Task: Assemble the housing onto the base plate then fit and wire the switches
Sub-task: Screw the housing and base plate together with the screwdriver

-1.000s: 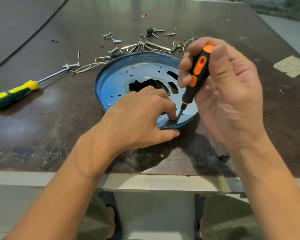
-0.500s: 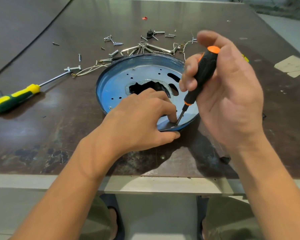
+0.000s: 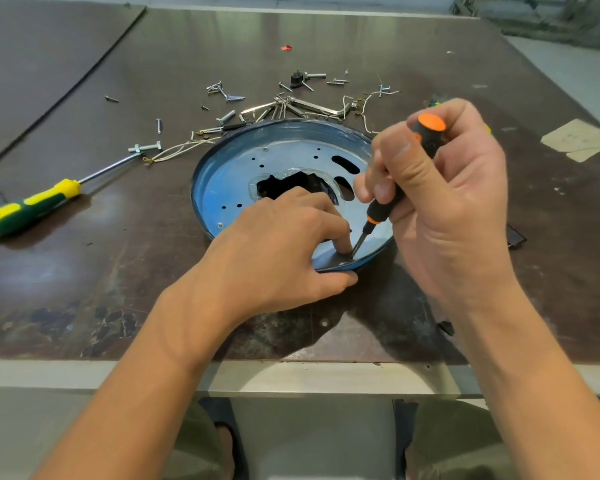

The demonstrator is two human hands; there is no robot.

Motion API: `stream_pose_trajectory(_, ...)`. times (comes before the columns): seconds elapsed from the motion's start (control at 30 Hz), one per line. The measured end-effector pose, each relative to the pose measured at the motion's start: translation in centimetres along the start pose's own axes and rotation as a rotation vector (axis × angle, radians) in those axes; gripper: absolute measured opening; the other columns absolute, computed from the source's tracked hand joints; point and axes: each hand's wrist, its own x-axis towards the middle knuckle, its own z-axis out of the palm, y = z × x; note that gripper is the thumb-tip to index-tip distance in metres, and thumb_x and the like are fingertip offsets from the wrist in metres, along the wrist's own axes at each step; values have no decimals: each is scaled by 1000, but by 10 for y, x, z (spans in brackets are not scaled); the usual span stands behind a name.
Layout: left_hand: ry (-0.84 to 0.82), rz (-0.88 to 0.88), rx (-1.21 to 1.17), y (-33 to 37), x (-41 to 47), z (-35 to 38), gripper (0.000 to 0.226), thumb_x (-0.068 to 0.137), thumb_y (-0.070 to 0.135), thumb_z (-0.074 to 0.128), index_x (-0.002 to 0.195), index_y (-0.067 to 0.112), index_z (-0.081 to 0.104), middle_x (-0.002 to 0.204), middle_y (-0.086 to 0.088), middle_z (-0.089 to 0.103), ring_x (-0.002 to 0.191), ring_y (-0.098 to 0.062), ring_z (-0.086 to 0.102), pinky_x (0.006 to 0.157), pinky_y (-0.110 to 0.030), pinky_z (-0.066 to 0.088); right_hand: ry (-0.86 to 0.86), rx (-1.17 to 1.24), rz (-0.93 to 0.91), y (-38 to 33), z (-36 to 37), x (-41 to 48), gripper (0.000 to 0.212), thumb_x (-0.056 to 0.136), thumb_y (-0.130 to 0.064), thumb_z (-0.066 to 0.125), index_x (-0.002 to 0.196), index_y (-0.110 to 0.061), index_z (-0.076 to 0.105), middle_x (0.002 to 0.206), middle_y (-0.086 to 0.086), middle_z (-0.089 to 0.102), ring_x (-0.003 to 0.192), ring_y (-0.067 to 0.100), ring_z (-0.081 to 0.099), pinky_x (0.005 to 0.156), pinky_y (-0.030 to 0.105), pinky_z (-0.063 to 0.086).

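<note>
A dark, worn table (image 3: 84, 289) carries everything. A round blue dished plate (image 3: 229, 174) lies flat near its front edge, open side up, with slots, small holes and a ragged central opening. The left hand (image 3: 284, 251) reaches over the plate's near rim, fingers curled inside and thumb lying along the outside, so the rim is held between them; its forefinger presses down just beside the tool's tip. The right hand (image 3: 458, 209) is closed round a black-and-orange screwdriver (image 3: 426, 136), thumb and fingertips pinching the handle. The tool's long axis leans steeply: the orange cap is high and to the far right, and the blade points down and to the near left, meeting the plate's floor right at the near rim. A yellow-and-green screwdriver (image 3: 28, 209) lies untouched well to the left, its shaft pointing toward the plate. Loose screws, bolts, metal strips and thin wires (image 3: 284, 105) are scattered just behind the plate.
</note>
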Motion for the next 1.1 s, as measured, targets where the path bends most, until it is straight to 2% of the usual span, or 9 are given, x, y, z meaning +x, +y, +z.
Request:
stream_pose_trajectory(0.07,1,-1,-6,0,0,-1,30,78,65,61,96,41,67,114,21,57,109,-5,48,79,-33,47,-56,42,49,-3,1,1,20,97,-24,62,93,-15,44,71,8,49,54,16,47,60,35,42)
stream_pose_trajectory(0.13,3,-5,-14,0,0,-2,30,78,64,62,95,41,67,113,21,58,109,-5,48,79,-33,46,-131,120,117,-6,-1,1,24,102,-35,45,104,-12,49,82,9,56,61,19,48,62,36,38)
stream_pose_trajectory(0.23,3,-12,-4,0,0,-2,30,78,65,62,96,41,67,109,22,56,106,-4,47,75,-31,44,-164,55,113,-6,-5,0,34,107,-20,26,111,-3,56,91,13,62,69,23,49,64,40,36)
stream_pose_trajectory(0.37,0,-18,16,1,0,-3,31,79,65,62,97,40,67,101,24,49,99,-1,43,70,-27,36,-164,-3,63,-5,1,-5,5,96,-7,55,100,-4,56,88,8,70,75,22,63,73,34,50)
stream_pose_trajectory(0.53,-15,-17,8,2,-1,-3,28,79,64,62,96,42,65,112,22,56,106,-3,46,76,-30,43,-76,12,23,-5,2,-1,28,88,-13,73,89,-13,45,69,3,57,56,19,55,64,46,43)
stream_pose_trajectory(0.67,-9,-19,13,3,-1,-4,29,79,65,61,95,42,65,111,22,56,106,-3,47,78,-30,45,-130,129,120,-6,-2,1,30,89,-37,57,103,-12,50,79,5,59,64,17,49,68,36,42)
stream_pose_trajectory(0.77,-7,-22,20,4,-1,-5,30,78,66,61,96,41,66,110,22,57,105,-3,47,78,-30,46,-166,121,157,-7,-3,-1,39,95,-34,44,117,-6,59,89,7,64,73,18,50,74,27,45)
stream_pose_trajectory(0.93,-4,-29,30,5,-1,-5,30,78,65,63,96,41,67,107,24,54,98,1,41,73,-25,32,-128,11,111,-8,3,-5,30,88,-30,54,101,-5,64,87,6,69,74,19,56,72,26,50)
stream_pose_trajectory(1.1,-21,-31,19,5,-1,-6,31,80,65,61,99,41,66,111,23,56,103,0,44,80,-27,42,-61,20,77,-6,7,-5,33,84,-30,64,101,-2,62,80,4,67,73,21,63,71,29,52)
